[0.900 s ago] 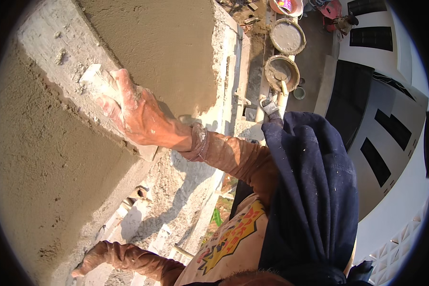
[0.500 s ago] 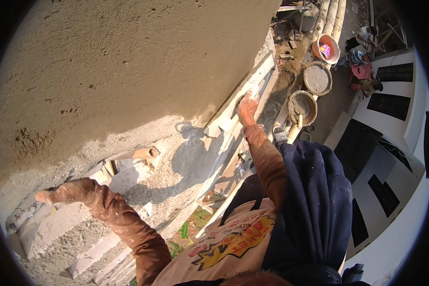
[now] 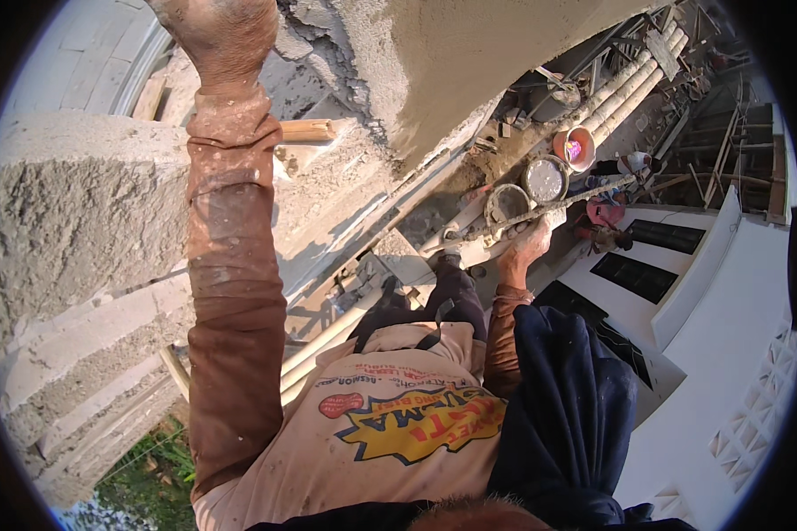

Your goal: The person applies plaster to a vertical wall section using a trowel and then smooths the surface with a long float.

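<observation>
My right hand [image 3: 526, 250], at centre right, is closed around a long mortar-caked straightedge [image 3: 586, 194]. The bar lies crosswise above the buckets, apart from the wall. My left arm stretches up to the top edge of the view. There my left hand [image 3: 220, 37] is beside the broken, rough edge of the plastered wall [image 3: 478, 44]. Its fingers are cut off by the picture's edge, so their grip does not show. A short piece of bamboo [image 3: 306, 131] sticks out next to my left wrist.
A bucket of wet mortar [image 3: 529, 184], another mortar bucket [image 3: 490, 211] and an orange bucket [image 3: 591, 152] stand along bamboo poles [image 3: 624, 96] at right. Rough concrete ledges [image 3: 88, 221] fill the left. Other people [image 3: 633, 163] are below near a white building [image 3: 682, 288].
My right hand has carried the straightedge off the wall, to the right and nearer me. My left hand has moved up to the top edge. My view has shifted, showing more of the ledges.
</observation>
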Tool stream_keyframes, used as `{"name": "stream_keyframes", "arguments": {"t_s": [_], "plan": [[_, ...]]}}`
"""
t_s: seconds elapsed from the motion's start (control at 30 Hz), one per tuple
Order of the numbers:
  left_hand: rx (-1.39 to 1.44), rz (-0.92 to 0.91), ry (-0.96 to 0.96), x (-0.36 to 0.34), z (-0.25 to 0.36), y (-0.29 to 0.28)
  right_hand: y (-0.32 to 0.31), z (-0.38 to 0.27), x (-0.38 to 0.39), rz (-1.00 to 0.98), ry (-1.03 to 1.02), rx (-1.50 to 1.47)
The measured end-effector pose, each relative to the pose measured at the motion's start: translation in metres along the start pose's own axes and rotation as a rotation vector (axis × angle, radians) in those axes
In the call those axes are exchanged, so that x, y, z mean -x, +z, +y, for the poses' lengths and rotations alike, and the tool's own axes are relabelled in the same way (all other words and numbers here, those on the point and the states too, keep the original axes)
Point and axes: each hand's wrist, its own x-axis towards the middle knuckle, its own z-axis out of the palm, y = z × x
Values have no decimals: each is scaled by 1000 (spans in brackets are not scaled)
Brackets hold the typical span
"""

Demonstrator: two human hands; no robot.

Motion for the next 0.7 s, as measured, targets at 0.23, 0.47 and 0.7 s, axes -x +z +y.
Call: {"name": "stream_keyframes", "arguments": {"t_s": [0.23, 0.47, 0.7], "plan": [[374, -46, -98, -2, 1, -29, 46, -96, 62, -160, -105, -82], [1083, 346, -432, 26, -36, -160, 50, -108, 67, -571, -634, 174], [681, 461, -679, 89, -117, -218, 106, -112, 123, -1150, -514, 244]]}}
